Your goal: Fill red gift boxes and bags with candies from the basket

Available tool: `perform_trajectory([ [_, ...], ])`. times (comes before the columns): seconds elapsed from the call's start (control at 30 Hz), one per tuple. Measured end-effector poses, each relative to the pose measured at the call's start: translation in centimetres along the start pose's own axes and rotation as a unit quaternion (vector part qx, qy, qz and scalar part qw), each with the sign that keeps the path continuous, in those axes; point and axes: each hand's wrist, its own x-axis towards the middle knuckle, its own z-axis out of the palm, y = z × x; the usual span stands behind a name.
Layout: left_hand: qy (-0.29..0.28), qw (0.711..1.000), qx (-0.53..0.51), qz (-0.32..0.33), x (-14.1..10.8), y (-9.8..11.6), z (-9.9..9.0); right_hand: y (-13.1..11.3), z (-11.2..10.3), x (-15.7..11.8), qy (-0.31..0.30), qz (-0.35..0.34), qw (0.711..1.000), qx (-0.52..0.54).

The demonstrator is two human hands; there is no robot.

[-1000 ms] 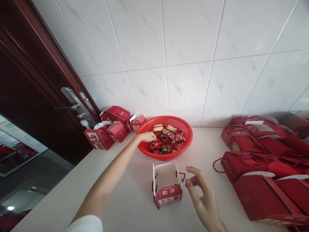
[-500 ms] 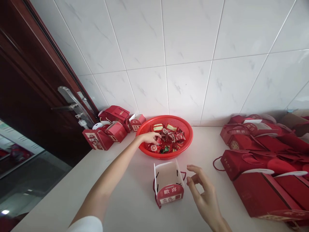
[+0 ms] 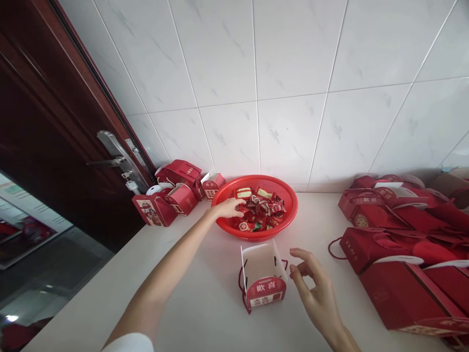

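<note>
My left hand [image 3: 227, 209] reaches over the left rim of a red plastic basket [image 3: 291, 222]. Its fingers are apart and partly outstretched above the wrapped sweets [image 3: 262, 209], the fingertips by a red-wrapped one; no sweet shows clearly in its grasp. In front of the basket stands a small red gift box [image 3: 266, 292] with its top open, pale inside, dark red cord handles at its sides. My right hand [image 3: 313, 283] hovers just right of this box, thumb and fingers curved and apart, with nothing between them.
Several red gift boxes [image 3: 406, 293] crowd the right of the white table [image 3: 190, 303]. More red boxes [image 3: 179, 198] sit at the back left, by a dark door [image 3: 73, 122] with a metal handle and keys. A tiled wall [image 3: 289, 137] rises behind.
The view has shifted slightly, so the things sit further right. My left hand has risen a little over the sweets, its fingers straighter. My right hand stays beside the box.
</note>
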Motion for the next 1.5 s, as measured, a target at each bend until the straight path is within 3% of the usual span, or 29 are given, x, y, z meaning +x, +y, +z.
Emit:
perform_trajectory([
  [0.23, -0.079, 0.996, 0.029, 0.008, 0.1, 1.5, 1.1, 0.3, 0.0, 0.2, 0.003, 0.006, 1.000, -0.007],
  [0.37, -0.048, 0.999, 0.004, 0.010, 0.1, 1.9, 0.5, 0.4, -0.6, 0.7, 0.011, 0.031, 0.999, 0.010],
  [0.43, -0.020, 0.998, -0.059, 0.027, -0.2, 2.4, -0.1, 0.0, -0.9, 1.5, 0.010, 0.049, 0.999, 0.021],
  [0.5, 0.015, 0.983, -0.170, 0.061, -0.5, 3.4, -0.6, -0.7, -1.0, 3.0, 0.004, 0.058, 0.998, 0.039],
  [0.6, 0.066, 0.940, -0.316, 0.113, -1.2, 5.8, -0.8, -2.2, -0.4, 6.1, -0.007, 0.065, 0.993, 0.098],
  [0.77, 0.106, 0.903, -0.383, 0.162, -2.5, 10.8, -1.0, -3.8, 2.2, 11.2, 0.013, 0.122, 0.960, 0.252],
  [0.87, 0.090, 0.902, -0.385, 0.174, -2.8, 12.2, -1.3, -3.9, 3.3, 13.2, 0.061, 0.140, 0.926, 0.346],
  [1.0, 0.037, 0.938, -0.306, 0.157, -1.9, 9.9, -1.1, -3.2, 3.4, 15.4, 0.162, 0.186, 0.863, 0.441],
  [1.1, 0.031, 0.987, -0.114, 0.106, -0.5, 6.5, -0.5, -2.5, 3.2, 16.5, 0.155, 0.220, 0.824, 0.498],
  [1.2, 0.015, 0.998, -0.024, 0.064, 1.0, 4.0, -0.1, -2.1, 3.4, 17.1, 0.154, 0.250, 0.792, 0.535],
  [1.33, 0.029, 0.998, -0.005, 0.059, 3.1, 3.6, 0.2, -1.8, 4.3, 17.5, 0.184, 0.283, 0.752, 0.566],
  [1.5, 0.015, 0.999, 0.001, 0.038, 5.0, 4.1, 1.1, -1.1, 5.2, 17.7, 0.170, 0.291, 0.746, 0.575],
])
